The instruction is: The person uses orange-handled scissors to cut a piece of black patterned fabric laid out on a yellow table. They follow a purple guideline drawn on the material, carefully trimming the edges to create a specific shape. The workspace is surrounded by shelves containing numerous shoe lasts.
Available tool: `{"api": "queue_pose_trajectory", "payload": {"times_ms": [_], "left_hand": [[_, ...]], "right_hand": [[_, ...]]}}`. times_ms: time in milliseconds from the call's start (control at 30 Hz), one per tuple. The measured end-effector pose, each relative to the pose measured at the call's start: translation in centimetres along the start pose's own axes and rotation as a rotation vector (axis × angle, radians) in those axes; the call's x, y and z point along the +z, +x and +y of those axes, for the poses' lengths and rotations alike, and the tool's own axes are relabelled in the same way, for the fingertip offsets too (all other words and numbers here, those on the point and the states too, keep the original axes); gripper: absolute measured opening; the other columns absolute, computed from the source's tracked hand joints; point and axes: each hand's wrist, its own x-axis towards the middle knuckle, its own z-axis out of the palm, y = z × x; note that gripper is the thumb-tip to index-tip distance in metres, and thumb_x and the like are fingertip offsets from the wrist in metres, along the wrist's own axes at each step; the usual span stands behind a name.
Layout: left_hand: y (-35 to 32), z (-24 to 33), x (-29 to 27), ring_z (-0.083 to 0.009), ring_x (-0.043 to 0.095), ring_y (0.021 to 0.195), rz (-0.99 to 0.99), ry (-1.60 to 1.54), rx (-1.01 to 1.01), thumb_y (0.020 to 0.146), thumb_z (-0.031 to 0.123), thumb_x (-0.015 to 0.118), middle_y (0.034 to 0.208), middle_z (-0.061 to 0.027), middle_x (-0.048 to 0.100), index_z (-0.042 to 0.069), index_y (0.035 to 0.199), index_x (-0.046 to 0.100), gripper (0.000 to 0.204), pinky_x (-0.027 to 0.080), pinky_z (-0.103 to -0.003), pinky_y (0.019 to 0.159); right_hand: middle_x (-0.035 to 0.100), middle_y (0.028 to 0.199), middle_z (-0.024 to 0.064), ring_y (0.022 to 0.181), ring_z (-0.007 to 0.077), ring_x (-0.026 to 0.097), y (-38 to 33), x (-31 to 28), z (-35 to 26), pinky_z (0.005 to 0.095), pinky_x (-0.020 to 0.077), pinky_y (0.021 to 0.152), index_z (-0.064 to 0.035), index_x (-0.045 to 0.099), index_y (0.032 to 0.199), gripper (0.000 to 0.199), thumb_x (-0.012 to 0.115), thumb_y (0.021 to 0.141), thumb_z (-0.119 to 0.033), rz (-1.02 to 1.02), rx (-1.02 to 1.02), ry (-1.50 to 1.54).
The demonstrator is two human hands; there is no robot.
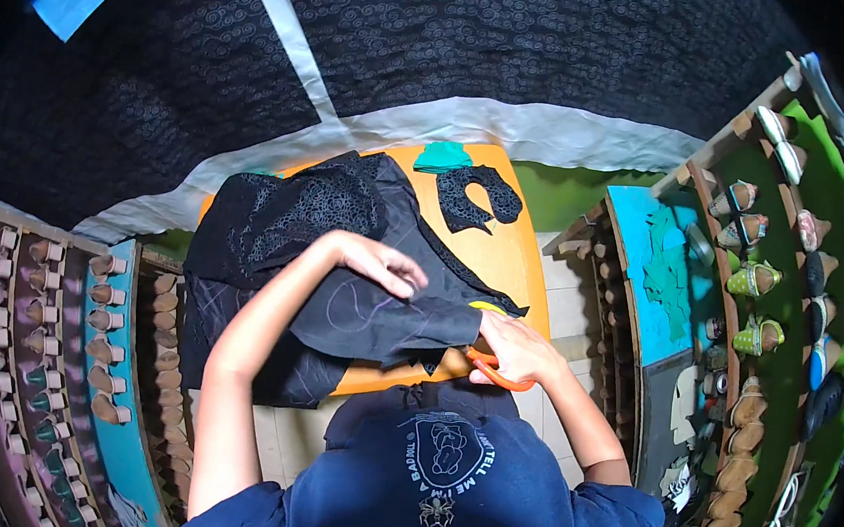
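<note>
Grasping orange plastic-handled scissors (pixel 506 379) in our right hand (pixel 515 348), we held our left hand (pixel 376 262), fingers loosely curled and seemingly empty, over broad black cloth (pixel 351 330), perhaps to steady it.

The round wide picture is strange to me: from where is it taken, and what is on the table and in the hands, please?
There is no machine: a person works bare-handed, seen from above by a fisheye camera worn on the head, so straight edges bend. On the orange table lie dark fabric, black patterned cloth, a curved black piece and a small green cloth. The right hand grips orange-handled scissors by the dark fabric's edge; their blades are hidden. The left hand is over the fabric.
</note>
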Motion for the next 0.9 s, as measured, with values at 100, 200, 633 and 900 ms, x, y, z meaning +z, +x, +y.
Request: {"api": "queue_pose_trajectory", "payload": {"times_ms": [100,200,633,900], "left_hand": [[0.9,0.1,0.6,-0.0094,0.05,0.09,-0.064,-0.206,-0.019,0.073,0.024,0.067,0.102,-0.0051,0.056,-0.004,0.113,0.045,0.053,0.04,-0.025,0.082],[-0.4,1.7,1.1,-0.0053,0.05,0.079,0.263,0.018,0.109,0.07,0.017,0.069,0.087,0.0004,0.059,-0.002,0.095,0.055,0.034,0.043,-0.022,0.071],[-6.0,9.4,5.1,-0.0074,0.051,0.078,1.173,0.333,0.331,0.065,0.014,0.072,0.081,-0.0033,0.058,-0.002,0.086,0.057,0.03,0.041,-0.022,0.075],[-6.5,9.0,6.3,-0.0079,0.051,0.076,1.156,0.254,0.392,0.064,0.013,0.072,0.08,-0.0027,0.058,-0.001,0.086,0.057,0.03,0.041,-0.023,0.074]], "right_hand": [[0.049,0.093,0.0226,0.09,0.0367,0.049,-0.6,-0.4,-0.1,0.0405,0.0406,0.077,0.0061,0.04,0.099,0.076,0.057,0.064,-0.059,0.118,-0.08,-0.049],[0.05,0.095,0.0213,0.09,0.0356,0.05,-1.4,-1.3,-0.6,0.0406,0.041,0.075,0.0039,0.04,0.102,0.072,0.06,0.065,-0.053,-0.01,0.047,0.028],[0.043,0.075,0.008,0.068,0.0222,0.045,-1.2,-0.7,-1.1,0.0311,0.0385,0.063,-0.006,0.035,0.099,0.042,0.039,0.083,-0.045,0.019,0.0,0.636],[0.045,0.079,0.0076,0.07,0.0194,0.044,-1.2,-2.0,-2.3,0.0295,0.0384,0.064,-0.006,0.036,0.098,0.037,0.036,0.086,-0.041,-0.051,-0.015,0.746]]}}
